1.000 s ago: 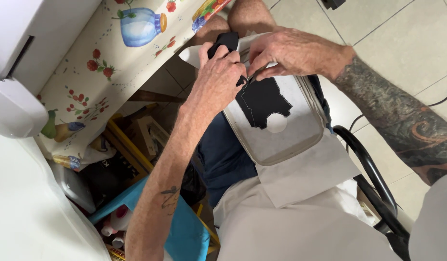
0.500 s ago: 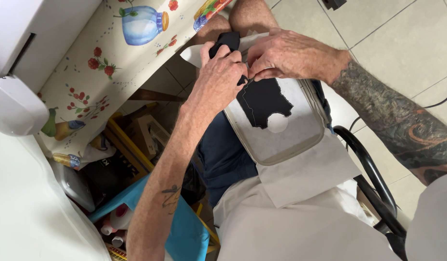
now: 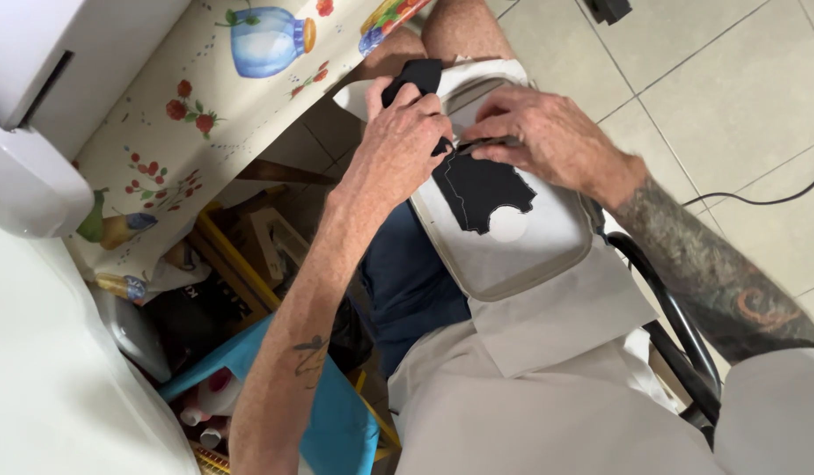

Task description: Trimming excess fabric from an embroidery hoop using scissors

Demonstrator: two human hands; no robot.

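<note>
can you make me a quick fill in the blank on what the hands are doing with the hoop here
1. The embroidery hoop rests on the person's ____.
2. The fabric patch inside the hoop is ____ in colour.
3. The left hand lifts the trimmed-off black fabric at the hoop's far end, while the right hand works at the patch's ____ edge.
4. The tablecloth is printed with a blue ____.

Missing words: lap; black; far; jug

You wear a pale grey shirt [image 3: 548, 422] and dark blue shorts [image 3: 407, 281]. Your right forearm [image 3: 715, 273] carries dense dark tattoos, your left forearm [image 3: 306, 352] only one small tattoo.
</note>
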